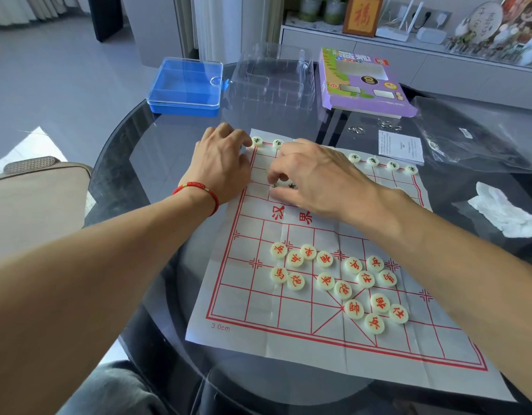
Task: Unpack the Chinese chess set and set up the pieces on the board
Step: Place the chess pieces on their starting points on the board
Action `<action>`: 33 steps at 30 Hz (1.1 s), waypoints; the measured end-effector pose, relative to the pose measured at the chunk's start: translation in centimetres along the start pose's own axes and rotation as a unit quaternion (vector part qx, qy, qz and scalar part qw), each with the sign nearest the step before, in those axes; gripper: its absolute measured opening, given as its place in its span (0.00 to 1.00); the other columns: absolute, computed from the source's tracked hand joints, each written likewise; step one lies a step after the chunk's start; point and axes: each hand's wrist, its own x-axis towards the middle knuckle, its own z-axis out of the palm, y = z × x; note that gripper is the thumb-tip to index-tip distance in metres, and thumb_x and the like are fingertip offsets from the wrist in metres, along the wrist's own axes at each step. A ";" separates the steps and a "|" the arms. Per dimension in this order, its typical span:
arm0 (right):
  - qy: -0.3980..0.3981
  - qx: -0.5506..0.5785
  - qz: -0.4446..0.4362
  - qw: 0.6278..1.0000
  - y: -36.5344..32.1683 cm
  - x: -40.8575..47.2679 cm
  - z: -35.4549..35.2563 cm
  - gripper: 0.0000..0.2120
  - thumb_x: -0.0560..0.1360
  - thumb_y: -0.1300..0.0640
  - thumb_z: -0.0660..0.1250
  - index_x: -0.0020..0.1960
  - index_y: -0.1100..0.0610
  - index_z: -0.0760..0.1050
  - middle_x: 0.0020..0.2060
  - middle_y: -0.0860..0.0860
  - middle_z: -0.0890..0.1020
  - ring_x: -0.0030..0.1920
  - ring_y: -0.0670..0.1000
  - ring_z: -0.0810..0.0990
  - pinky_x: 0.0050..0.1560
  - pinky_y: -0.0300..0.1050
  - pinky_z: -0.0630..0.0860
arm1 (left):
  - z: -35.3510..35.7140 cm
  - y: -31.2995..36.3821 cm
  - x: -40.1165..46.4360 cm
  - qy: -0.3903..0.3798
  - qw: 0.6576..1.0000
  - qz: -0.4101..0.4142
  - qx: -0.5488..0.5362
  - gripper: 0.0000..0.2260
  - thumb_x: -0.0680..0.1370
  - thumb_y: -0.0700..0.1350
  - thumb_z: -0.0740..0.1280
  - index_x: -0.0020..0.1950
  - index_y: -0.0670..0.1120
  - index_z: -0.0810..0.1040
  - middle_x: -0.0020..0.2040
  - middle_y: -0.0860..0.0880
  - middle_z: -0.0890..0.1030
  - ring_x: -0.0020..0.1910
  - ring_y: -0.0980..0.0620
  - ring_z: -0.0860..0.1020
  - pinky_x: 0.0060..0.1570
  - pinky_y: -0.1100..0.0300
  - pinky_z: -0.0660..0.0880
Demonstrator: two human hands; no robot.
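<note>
Black-lettered cream round chess pieces (291, 185) near the white paper board's (288, 339) far edge: I'd have my right hand's (315, 181) fingers, pinching one, seat it squarely on an intersection while my left hand's (221, 163) spread fingers pin the corner.

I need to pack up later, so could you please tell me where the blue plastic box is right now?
In the head view, the blue plastic box sits closed at the table's far left edge, left of the clear plastic tray.
</note>
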 end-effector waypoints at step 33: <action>0.013 -0.018 0.017 1.000 -0.4 3.0 -1.1 0.11 0.79 0.45 0.65 0.57 0.50 0.79 0.49 0.48 0.78 0.55 0.53 0.76 0.49 0.52 0.76 | -0.6 -0.8 0.2 0.026 0.997 -0.024 -0.073 0.11 0.79 0.34 0.66 0.55 0.45 0.85 0.56 0.47 0.79 0.55 0.51 0.75 0.49 0.65 0.71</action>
